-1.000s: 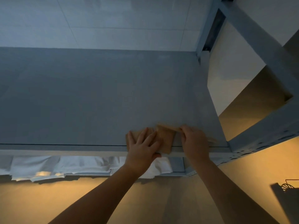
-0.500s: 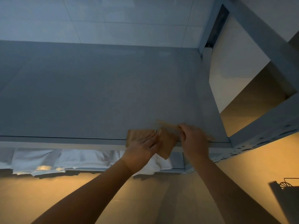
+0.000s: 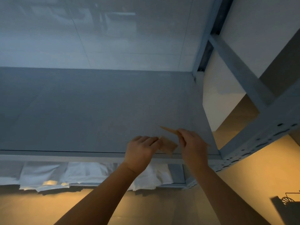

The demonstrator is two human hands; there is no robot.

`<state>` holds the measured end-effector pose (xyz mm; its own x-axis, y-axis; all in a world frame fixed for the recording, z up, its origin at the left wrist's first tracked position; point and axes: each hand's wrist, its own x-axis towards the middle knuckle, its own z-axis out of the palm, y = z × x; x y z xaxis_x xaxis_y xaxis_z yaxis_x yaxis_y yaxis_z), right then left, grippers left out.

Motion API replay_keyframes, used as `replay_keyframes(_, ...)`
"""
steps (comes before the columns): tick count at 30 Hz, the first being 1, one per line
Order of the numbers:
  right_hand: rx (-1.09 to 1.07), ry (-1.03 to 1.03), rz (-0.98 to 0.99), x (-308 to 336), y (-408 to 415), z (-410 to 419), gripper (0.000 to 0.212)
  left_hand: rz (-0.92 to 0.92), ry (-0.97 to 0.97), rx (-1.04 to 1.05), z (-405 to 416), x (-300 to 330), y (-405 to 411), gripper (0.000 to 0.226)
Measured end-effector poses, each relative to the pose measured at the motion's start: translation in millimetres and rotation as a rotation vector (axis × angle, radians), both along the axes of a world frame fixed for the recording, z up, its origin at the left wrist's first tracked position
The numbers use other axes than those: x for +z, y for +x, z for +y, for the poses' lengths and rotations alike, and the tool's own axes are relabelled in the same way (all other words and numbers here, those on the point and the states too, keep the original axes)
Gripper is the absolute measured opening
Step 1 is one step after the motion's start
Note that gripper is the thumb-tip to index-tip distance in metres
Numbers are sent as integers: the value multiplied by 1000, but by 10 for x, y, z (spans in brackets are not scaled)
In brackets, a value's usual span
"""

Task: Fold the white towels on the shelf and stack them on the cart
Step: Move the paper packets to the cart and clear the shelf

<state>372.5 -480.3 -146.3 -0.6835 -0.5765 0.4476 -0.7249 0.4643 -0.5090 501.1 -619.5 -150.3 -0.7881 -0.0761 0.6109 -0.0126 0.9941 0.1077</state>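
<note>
A small tan folded cloth [image 3: 168,144] lies at the front right of the grey shelf top [image 3: 97,111]. My left hand [image 3: 141,151] pinches its left corner. My right hand [image 3: 193,143] holds its right part lifted off the shelf, a thin tan edge [image 3: 168,129] sticking out past my fingers toward the back. White towels [image 3: 81,173] lie crumpled on the lower shelf, their front edges hanging past the rim; my left forearm covers part of them.
A grey metal upright with holes [image 3: 259,140] runs along the right of the shelf. A pale wall [image 3: 113,38] rises behind. The floor [image 3: 32,208] below glows yellow. A dark wire object [image 3: 289,203] sits at the bottom right.
My left hand has gone from lying flat on the cloth to pinching its corner. My right hand has lifted its side higher. The view has tilted down a little.
</note>
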Motion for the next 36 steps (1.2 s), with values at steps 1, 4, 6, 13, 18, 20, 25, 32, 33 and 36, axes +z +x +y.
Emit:
replay_keyframes(1, 5, -26, 13, 111, 36, 23, 20, 19, -19, 14, 23, 118, 27, 20)
replay_keyframes(4, 5, -96, 58, 462, 156, 105, 21, 82, -59, 58, 85, 481, 113, 18)
replay_keyframes(6, -7, -123, 105, 682, 250, 177, 19, 128, -75, 77, 120, 723, 169, 21)
replay_keyframes(13, -119, -184, 195, 1244, 640, 535, 19, 302, -99, 44, 275, 1338, 335, 19)
replay_keyframes(18, -278, -206, 297, 1516, 935, 938, 20, 378, -107, -91, 551, 1617, 329, 20)
replay_keyframes(20, -343, -175, 372, 1587, 1036, 1162, 22, 394, -98, -166, 714, 1677, 279, 20)
replay_keyframes(25, -557, -66, 431, 1703, 1274, 1854, 26, 389, -69, -368, 1305, 1765, 102, 25)
replay_keyframes(32, -867, 107, 494, 1866, 1683, 2831, 25, 340, -47, -607, 2397, 1867, -114, 27)
replay_keyframes(33, -906, 126, 485, 1878, 1747, 2974, 27, 324, -38, -635, 2563, 1875, -130, 30)
replay_keyframes(36, -996, 181, 460, 1905, 1909, 3386, 39, 289, -7, -739, 3027, 1890, -160, 31)
